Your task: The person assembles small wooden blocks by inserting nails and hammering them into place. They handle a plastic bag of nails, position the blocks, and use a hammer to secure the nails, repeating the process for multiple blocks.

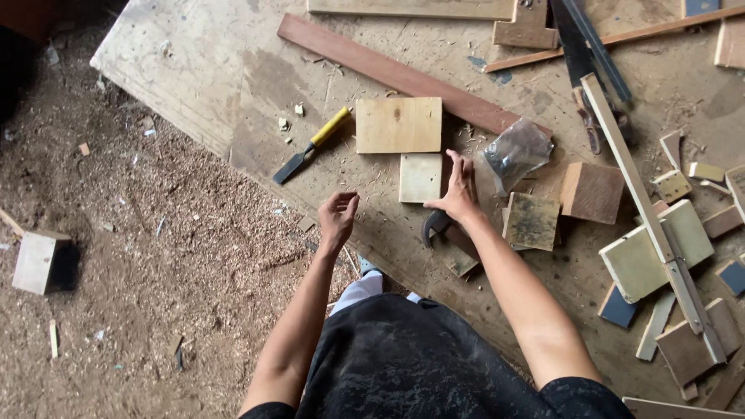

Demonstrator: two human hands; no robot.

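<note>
From up here I see my right hand [459, 190] laid flat near the middle of the frame, fingers spread and pressed down on the bench [233, 70], its grip closed on nothing; the fingertips sit just beside the right edge of a small pale square board [420, 178], and I cannot tell whether they touch it. Under the wrist a dark curved tool [434, 225] pokes out, half hidden. My left hand [338, 215] hangs in the air left of centre, over the bench edge, fingers loosely curled and holding nothing. Above the small board lies a larger square plywood piece [398, 124], the two nearly touching. A chisel with a yellow handle [311, 145] lies at a slant to the left of the plywood. A long reddish plank [396, 75] runs diagonally behind it, from the upper middle toward the right. A crumpled clear plastic bag [516, 153] rests just right of my right hand, with a stained dark board [531, 221] below it and a reddish wood block [592, 192] beside that. A heap of offcuts fills the right side, and sawdust covers the floor [155, 256] at the left
</note>
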